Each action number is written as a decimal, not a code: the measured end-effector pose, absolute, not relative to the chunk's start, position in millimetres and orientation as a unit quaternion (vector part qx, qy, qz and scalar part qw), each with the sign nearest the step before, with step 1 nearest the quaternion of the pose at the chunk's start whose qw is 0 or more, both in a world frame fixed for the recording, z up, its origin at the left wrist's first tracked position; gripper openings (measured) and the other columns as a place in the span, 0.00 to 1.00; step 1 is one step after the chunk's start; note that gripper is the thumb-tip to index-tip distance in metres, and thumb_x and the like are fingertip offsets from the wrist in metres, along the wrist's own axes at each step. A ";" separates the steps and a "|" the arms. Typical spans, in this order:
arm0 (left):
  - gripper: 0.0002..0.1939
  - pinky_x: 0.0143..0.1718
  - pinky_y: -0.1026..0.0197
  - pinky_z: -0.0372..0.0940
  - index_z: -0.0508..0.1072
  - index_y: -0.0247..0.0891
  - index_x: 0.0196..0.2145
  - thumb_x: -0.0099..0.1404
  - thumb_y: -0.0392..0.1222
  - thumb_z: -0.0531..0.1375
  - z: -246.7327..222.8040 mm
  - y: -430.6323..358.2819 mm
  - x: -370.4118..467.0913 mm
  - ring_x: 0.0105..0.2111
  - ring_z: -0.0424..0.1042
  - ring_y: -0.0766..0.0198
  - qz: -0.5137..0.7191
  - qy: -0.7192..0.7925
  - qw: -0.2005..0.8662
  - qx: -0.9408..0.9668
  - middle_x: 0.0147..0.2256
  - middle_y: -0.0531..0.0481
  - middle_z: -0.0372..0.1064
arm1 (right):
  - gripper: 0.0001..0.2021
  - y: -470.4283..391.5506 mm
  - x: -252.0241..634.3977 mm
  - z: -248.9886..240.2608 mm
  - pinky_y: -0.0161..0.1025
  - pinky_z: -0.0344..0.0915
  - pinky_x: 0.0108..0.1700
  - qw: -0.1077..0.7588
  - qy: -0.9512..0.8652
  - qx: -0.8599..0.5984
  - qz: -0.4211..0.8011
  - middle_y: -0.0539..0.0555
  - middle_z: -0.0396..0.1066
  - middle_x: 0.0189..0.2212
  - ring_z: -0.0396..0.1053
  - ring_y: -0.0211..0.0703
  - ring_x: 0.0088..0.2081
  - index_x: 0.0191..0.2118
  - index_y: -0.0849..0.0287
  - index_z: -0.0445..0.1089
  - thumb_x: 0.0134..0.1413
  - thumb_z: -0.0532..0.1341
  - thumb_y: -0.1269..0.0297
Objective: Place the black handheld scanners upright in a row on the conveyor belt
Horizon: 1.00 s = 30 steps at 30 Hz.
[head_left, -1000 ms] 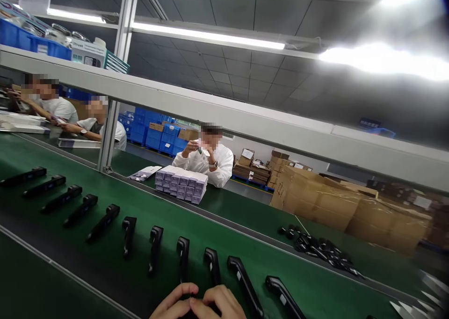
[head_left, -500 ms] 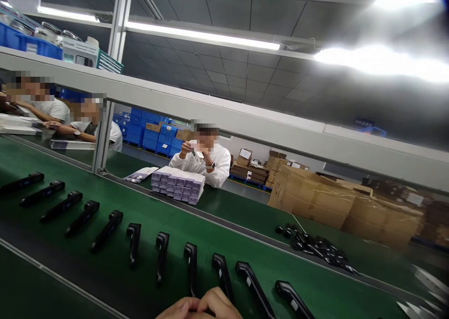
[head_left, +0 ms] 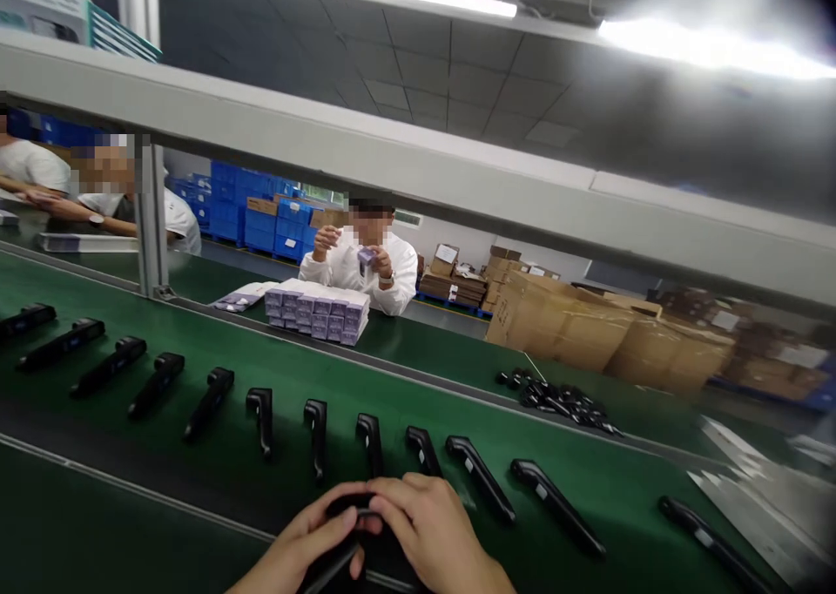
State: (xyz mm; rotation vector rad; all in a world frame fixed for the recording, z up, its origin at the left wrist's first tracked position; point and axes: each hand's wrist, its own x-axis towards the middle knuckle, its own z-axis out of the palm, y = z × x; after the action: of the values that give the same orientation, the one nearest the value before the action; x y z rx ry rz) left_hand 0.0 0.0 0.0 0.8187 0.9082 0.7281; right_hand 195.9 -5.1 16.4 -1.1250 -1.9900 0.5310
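Both hands now sit higher and fuller in the head view than half a second ago, and the row of black handles [head_left: 317, 433] on the green belt [head_left: 588, 507] lies further up. Left hand [head_left: 313, 537] and right hand [head_left: 434, 533] curl together around one black device [head_left: 349, 511] at the near edge of the belt, fingers closed on it. Beyond the belt, a person in white [head_left: 362, 267] holds a small box behind stacked purple boxes [head_left: 317, 311] on the far worktop [head_left: 444, 350].
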 end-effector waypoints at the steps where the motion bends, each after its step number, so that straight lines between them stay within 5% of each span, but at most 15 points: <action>1: 0.30 0.13 0.69 0.57 0.70 0.41 0.56 0.61 0.56 0.66 1.5 -0.5 2.6 0.13 0.58 0.72 0.329 0.430 0.725 0.425 0.28 0.50 0.73 | 0.15 -7.7 196.9 18.1 0.32 0.67 0.34 0.396 -0.763 -0.447 0.248 0.49 0.76 0.31 0.74 0.41 0.32 0.46 0.46 0.77 0.67 0.53 0.54; 4: 0.24 0.15 0.67 0.62 0.76 0.42 0.51 0.59 0.54 0.66 7.5 1.3 16.5 0.21 0.69 0.64 0.372 0.427 0.588 0.578 0.40 0.45 0.74 | 0.20 -13.4 197.7 19.4 0.32 0.66 0.29 0.461 -0.643 -0.448 0.416 0.49 0.71 0.23 0.71 0.39 0.24 0.42 0.55 0.77 0.65 0.53 0.48; 8: 0.15 0.38 0.68 0.69 0.81 0.45 0.42 0.56 0.44 0.68 20.3 7.1 42.6 0.44 0.73 0.54 0.421 0.383 0.478 0.669 0.51 0.45 0.69 | 0.17 -13.3 207.0 18.9 0.34 0.67 0.34 0.570 -0.468 -0.437 0.515 0.50 0.70 0.31 0.70 0.38 0.31 0.40 0.59 0.72 0.52 0.66 0.50; 13: 0.30 0.20 0.63 0.66 0.70 0.48 0.54 0.53 0.46 0.68 28.4 18.1 48.5 0.23 0.70 0.66 0.354 0.482 0.589 0.544 0.52 0.45 0.67 | 0.26 -6.0 263.7 10.3 0.31 0.62 0.29 0.610 -0.381 -0.505 0.477 0.47 0.67 0.36 0.67 0.37 0.32 0.49 0.54 0.66 0.39 0.68 0.66; 18: 0.28 0.24 0.64 0.69 0.71 0.41 0.49 0.48 0.33 0.66 24.8 25.4 38.8 0.23 0.72 0.65 0.349 0.501 0.703 0.365 0.35 0.49 0.74 | 0.20 -13.2 309.8 -21.1 0.38 0.67 0.37 0.472 -0.539 -0.589 0.373 0.50 0.68 0.37 0.68 0.42 0.35 0.50 0.52 0.70 0.48 0.64 0.67; 22: 0.24 0.33 0.64 0.75 0.74 0.39 0.46 0.50 0.31 0.69 23.4 21.9 45.8 0.46 0.77 0.50 0.359 0.509 0.702 0.346 0.42 0.43 0.77 | 0.25 -13.9 304.8 -43.1 0.47 0.62 0.56 0.336 -0.642 -0.668 0.170 0.58 0.68 0.52 0.66 0.51 0.53 0.59 0.52 0.68 0.55 0.58 0.74; 25: 0.23 0.40 0.58 0.78 0.75 0.39 0.47 0.53 0.32 0.68 20.8 19.0 47.5 0.52 0.73 0.46 0.357 0.497 0.726 0.314 0.46 0.41 0.76 | 0.30 -5.3 297.5 -53.2 0.46 0.64 0.55 0.246 -0.645 -0.718 0.096 0.66 0.67 0.54 0.66 0.54 0.54 0.66 0.63 0.57 0.58 0.55 0.75; 30: 0.29 0.49 0.47 0.75 0.75 0.36 0.48 0.47 0.22 0.62 22.5 11.2 53.9 0.54 0.71 0.42 0.369 0.427 0.770 0.298 0.47 0.39 0.76 | 0.21 5.5 301.9 -61.5 0.44 0.66 0.51 0.178 -0.631 -0.755 0.022 0.68 0.69 0.46 0.69 0.54 0.48 0.57 0.70 0.66 0.59 0.54 0.76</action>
State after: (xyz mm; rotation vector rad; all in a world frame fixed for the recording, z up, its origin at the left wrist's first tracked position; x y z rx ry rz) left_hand 53.9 11.2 22.5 0.6463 0.9266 0.8014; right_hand 301.9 5.5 -61.5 -2.1357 -1.7843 0.0629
